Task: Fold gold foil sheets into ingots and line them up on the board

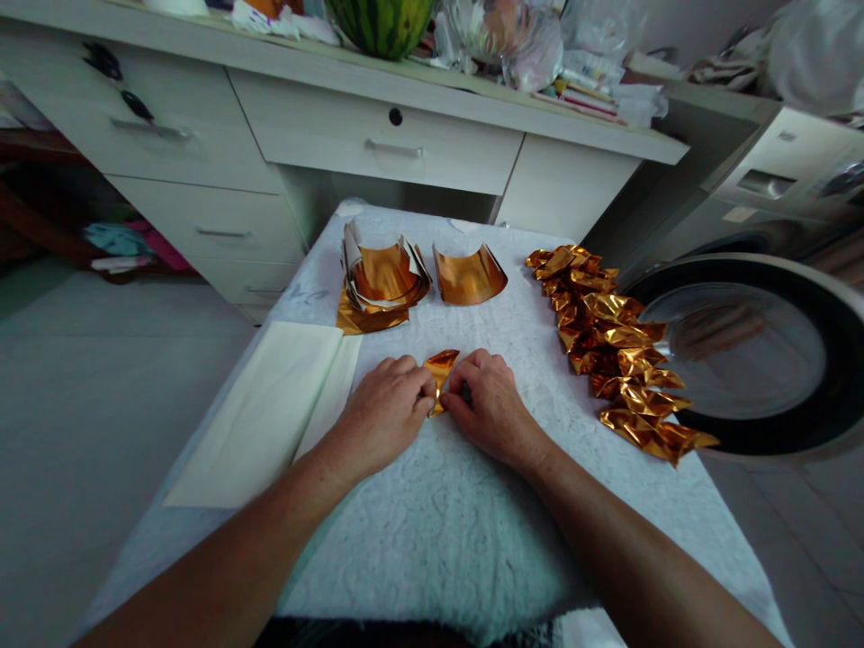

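A small piece of gold foil paper (442, 363), partly folded, stands between my two hands near the middle of the cloth-covered table (432, 549). My left hand (391, 400) pinches its left side, fingers closed. On the right side my right hand (487, 400) grips it with thumb and fingertips; part of the foil is hidden by the fingers. Beyond the hands lies a single curled gold foil sheet (471, 277). Left of that sits a curled stack of gold foil sheets (383, 274). Folded gold foil pieces (627, 360) lie in overlapping rows on the right.
Pale paper sheets (260, 414) lie along the table's left side. A white desk with drawers (378, 135) stands behind, bearing a watermelon (382, 22) and plastic bags. At right, a washing machine's open round door (749, 351) reaches close to the table edge.
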`<state>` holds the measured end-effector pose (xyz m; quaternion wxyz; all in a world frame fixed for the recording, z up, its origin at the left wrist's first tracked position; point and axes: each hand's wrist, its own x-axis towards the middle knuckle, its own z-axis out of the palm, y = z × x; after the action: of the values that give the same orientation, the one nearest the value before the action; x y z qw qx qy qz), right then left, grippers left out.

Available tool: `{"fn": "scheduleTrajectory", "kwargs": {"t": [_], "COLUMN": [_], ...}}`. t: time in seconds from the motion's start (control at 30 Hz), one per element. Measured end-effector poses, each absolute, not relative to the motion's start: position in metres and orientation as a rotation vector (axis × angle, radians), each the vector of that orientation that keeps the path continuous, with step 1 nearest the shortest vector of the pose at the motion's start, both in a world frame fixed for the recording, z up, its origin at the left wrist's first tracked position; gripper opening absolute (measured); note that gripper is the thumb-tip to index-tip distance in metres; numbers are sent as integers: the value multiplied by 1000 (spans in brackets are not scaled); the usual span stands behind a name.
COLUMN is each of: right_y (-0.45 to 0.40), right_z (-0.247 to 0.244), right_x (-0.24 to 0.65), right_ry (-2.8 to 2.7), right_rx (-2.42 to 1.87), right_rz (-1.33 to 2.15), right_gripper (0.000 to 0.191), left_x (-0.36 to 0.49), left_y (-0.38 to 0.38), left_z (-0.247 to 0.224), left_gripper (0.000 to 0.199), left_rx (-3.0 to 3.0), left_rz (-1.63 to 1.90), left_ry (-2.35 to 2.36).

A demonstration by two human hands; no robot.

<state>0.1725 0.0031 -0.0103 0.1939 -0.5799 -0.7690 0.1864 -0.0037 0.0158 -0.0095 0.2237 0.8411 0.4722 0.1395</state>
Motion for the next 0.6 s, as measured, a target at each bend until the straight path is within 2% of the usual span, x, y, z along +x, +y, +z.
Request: {"fn": "scheduleTrajectory", "kwargs": {"t": [0.6], "right_y": [3], "right_z": [-10], "right_x": [172], "right_ry": [-2185], "right_rx": [-1654], "right_rz": [489], "right_gripper": [8], "left_x": [-1], "left_y": [14], "left_z": [-4], "left_gripper": [3], "left_rx": [2298], "left_rz": [372], "left_ry": [1341]}}
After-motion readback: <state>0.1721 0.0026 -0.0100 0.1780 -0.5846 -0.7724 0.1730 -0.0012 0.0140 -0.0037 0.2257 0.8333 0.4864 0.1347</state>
